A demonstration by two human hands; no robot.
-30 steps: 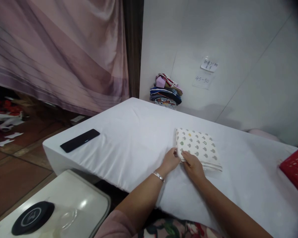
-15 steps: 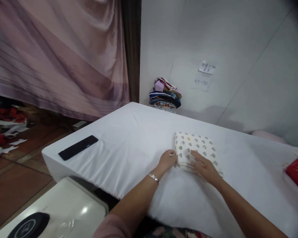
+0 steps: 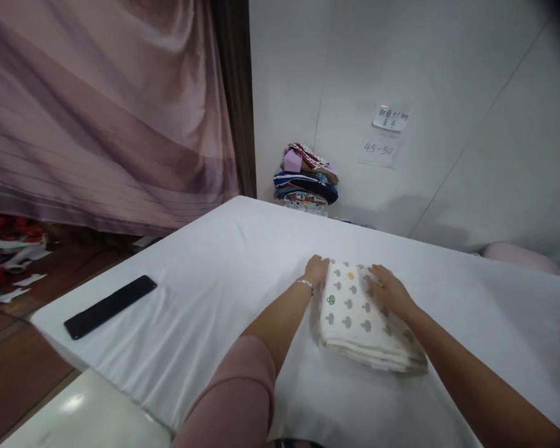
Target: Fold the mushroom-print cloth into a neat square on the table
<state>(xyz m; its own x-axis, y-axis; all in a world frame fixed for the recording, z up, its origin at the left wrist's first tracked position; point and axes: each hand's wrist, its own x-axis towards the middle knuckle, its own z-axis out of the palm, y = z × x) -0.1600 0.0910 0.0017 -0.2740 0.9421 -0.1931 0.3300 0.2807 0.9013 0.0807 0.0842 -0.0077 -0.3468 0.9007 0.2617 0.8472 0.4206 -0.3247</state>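
A folded white cloth (image 3: 350,311) printed with grey mushroom-like shapes, plus a green and a yellow one, lies on the white-covered table (image 3: 256,274). Its stacked layers show along the near edge. My left hand (image 3: 317,269) is at the cloth's far left corner, fingers closed on the edge there. Across the right part of the cloth rests my right hand (image 3: 392,292), its fingers stretched out and slightly blurred.
A black flat slab (image 3: 111,306) lies near the table's left edge. Behind the far edge rises a stack of folded fabrics (image 3: 305,180) by the wall. A white glossy surface (image 3: 93,414) adjoins the near left. Pink curtain (image 3: 121,112) hangs at left.
The cloth has come nearer to me. My left hand has shifted from its near left side to its far left corner, and my right hand has moved slightly farther out.
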